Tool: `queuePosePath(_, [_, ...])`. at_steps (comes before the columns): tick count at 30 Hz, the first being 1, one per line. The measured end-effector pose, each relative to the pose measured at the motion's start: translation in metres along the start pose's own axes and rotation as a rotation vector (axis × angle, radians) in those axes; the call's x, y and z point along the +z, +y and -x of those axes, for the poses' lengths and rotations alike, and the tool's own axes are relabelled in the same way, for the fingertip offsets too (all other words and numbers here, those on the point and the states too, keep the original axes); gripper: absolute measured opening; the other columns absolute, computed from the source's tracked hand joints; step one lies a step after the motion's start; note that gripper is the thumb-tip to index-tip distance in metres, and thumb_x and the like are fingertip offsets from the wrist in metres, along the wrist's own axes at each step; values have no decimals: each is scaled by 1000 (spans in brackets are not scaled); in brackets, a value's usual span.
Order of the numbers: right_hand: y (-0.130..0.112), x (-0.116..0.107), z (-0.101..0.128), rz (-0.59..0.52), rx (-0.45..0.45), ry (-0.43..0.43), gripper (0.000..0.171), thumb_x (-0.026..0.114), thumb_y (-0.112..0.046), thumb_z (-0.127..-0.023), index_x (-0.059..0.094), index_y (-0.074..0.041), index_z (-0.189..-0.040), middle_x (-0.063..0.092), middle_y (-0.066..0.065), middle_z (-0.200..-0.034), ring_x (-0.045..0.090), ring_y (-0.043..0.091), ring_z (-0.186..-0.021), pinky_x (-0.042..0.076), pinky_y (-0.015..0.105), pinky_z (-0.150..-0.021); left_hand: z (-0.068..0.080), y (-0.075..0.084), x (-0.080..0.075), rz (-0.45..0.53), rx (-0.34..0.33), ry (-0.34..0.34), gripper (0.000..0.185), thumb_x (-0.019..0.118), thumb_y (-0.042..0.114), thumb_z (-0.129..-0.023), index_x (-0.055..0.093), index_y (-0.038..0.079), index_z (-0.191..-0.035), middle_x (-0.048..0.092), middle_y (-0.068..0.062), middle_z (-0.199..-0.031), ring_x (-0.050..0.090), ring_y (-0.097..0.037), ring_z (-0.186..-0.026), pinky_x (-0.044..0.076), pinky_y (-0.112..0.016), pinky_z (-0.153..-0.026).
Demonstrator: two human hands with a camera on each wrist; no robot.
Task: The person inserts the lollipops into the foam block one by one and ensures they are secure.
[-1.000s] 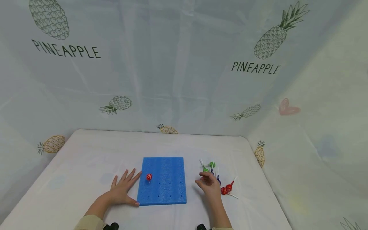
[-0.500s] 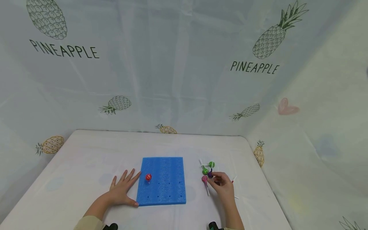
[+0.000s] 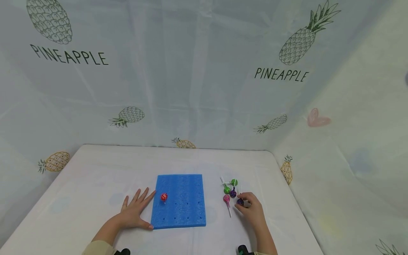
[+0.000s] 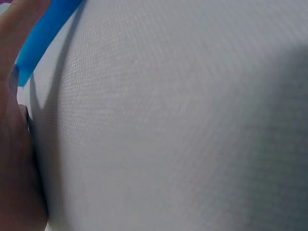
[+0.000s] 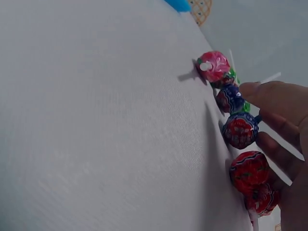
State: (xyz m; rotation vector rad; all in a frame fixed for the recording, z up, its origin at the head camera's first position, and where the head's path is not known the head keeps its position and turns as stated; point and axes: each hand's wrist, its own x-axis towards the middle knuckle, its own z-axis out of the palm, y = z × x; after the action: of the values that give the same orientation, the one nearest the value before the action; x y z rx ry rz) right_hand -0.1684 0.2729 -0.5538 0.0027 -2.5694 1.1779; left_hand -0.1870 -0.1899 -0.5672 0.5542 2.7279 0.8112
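My left hand (image 3: 132,214) lies with spread fingers at the left side of a blue foam board (image 3: 188,191); its thumb touches the lower left corner. A red lollipop (image 3: 164,197) stands in the board. Right of the board, my right hand (image 3: 253,210) has its thumb and forefinger around a purple lollipop (image 3: 240,202), with a gap between the fingertips. In the right wrist view, the fingers reach behind that dark blue and red wrapped lollipop (image 5: 240,130); no firm grip shows. Two red lollipops (image 5: 249,172) lie under the hand, covered by it in the head view.
Two green lollipops (image 3: 227,190), another purple lollipop (image 3: 233,193) and a pink lollipop (image 3: 226,199) lie near the right hand. The board has several small holes. A white cloth covers the table (image 3: 105,170); a pineapple-print curtain (image 3: 204,88) hangs behind.
My right hand has moved to the right, from over the pink lollipop to the purple one, uncovering the pink lollipop and covering the red ones. The left hand stays at the board.
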Motion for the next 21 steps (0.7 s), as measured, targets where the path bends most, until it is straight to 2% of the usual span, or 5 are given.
queuePosePath(5, [3, -1, -2, 42, -21, -23, 31, 85, 4, -67, 73, -12, -91, 63, 1, -102, 61, 22, -94, 52, 38, -81, -2, -6, 5, -11, -1, 27, 123, 78, 73, -54, 24, 29, -155, 13, -23, -159, -4, -50, -143, -20, -70, -100])
queuePosePath(10, [5, -3, -5, 41, -28, -67, 30, 83, 7, -67, 73, -10, -90, 63, 0, -102, 61, 24, -97, 51, 39, -83, -2, -5, 4, -17, -8, 15, 124, 77, 75, -54, 24, 27, -155, 12, -21, -160, -5, -49, -143, -19, -70, -101])
queuePosePath(13, [6, -4, -7, 49, -27, -92, 30, 82, 7, -67, 73, -9, -91, 63, 0, -102, 61, 24, -98, 50, 40, -85, -3, -4, 5, -5, -21, 10, 125, 78, 74, -53, 25, 25, -155, 12, -22, -160, -6, -49, -143, -23, -68, -100])
queuePosePath(18, [7, -5, -10, 55, -7, -132, 31, 79, 8, -68, 73, -10, -93, 63, -1, -102, 60, 24, -101, 48, 43, -87, -4, -5, 7, -3, -43, 13, 125, 80, 72, -52, 27, 22, -154, 12, -21, -160, -5, -49, -143, -31, -56, -98])
queuePosePath(21, [7, -5, -11, 66, 0, -143, 32, 78, 10, -69, 73, -11, -93, 63, -2, -101, 60, 24, -101, 49, 44, -87, -5, -7, 8, -17, -47, 14, 126, 79, 73, -52, 26, 23, -155, 12, -19, -161, -5, -48, -144, -31, -56, -98])
